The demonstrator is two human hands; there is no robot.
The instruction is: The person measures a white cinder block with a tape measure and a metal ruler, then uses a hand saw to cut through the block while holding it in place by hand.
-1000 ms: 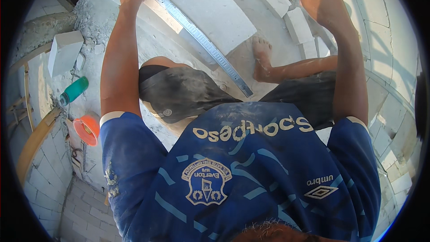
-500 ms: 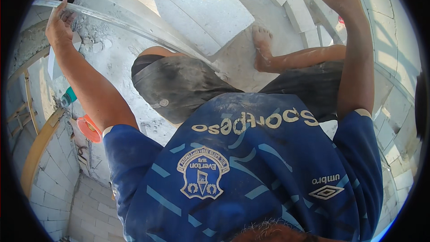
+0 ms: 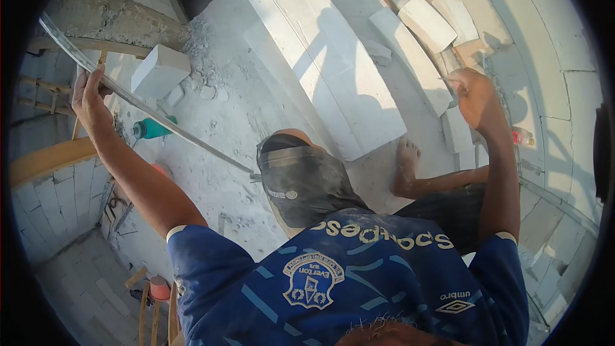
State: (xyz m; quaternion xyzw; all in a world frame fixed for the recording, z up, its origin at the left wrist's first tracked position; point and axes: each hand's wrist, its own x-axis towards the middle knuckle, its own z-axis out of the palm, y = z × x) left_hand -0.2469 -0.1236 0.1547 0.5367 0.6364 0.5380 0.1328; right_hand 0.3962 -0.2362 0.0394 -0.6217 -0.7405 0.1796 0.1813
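A long, thin metal bar (image 3: 173, 122) slants from the upper left down to beside my left knee. My left hand (image 3: 93, 99) grips it near its upper end, fingers curled against it. In front of me lies a big white block (image 3: 339, 70) with a line running along its length. On the far side of that block, my right hand (image 3: 477, 99) is raised with its fingers pinched together. A small thin tip pokes out from them; what it belongs to is too small to make out. A narrower white block (image 3: 413, 61) lies beside this hand.
Smaller white blocks (image 3: 429, 22) lie at the upper right, by a block wall (image 3: 557, 96). A green bottle (image 3: 154, 128) and a white block (image 3: 161, 72) are at the left, near a wooden beam (image 3: 54, 160). Rubble (image 3: 202, 57) litters the dusty floor.
The view has shifted, bringing more floor and blocks in. The bar has swung away from the big block's edge toward the left. My right hand has come down from the top edge.
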